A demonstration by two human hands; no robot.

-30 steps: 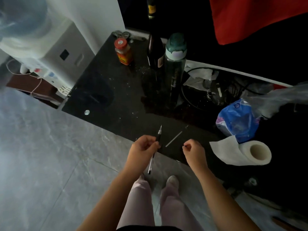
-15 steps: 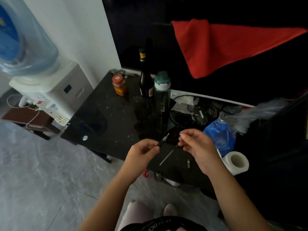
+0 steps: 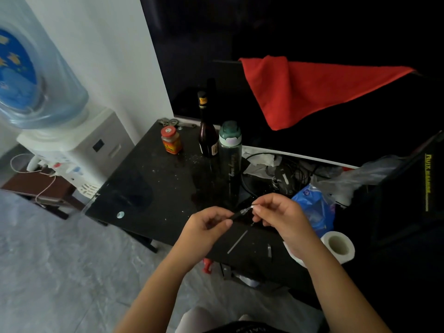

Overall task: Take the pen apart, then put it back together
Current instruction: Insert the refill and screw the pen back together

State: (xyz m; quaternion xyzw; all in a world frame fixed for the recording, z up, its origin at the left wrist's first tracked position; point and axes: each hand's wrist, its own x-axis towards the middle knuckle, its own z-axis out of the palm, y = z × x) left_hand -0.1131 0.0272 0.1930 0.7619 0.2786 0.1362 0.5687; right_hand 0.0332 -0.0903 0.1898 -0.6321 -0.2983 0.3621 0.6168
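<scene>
Dim light falls on a black glass worktop (image 3: 149, 188) against a white wall. Above its near edge the pen (image 3: 240, 213) slants up to the right, barrel pinched in the left hand (image 3: 206, 227), tip end pinched by the right hand (image 3: 281, 217). Both hands sit at opposite ends of its axis. Below on the worktop lies a thin refill (image 3: 237, 242), beside a small loose piece (image 3: 269, 250).

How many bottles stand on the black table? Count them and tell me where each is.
2. The dark glass bottle stands at the table's far edge; the green-capped water bottle stands just right of it, nearer the hands. Clutter further right may hide more.
</scene>
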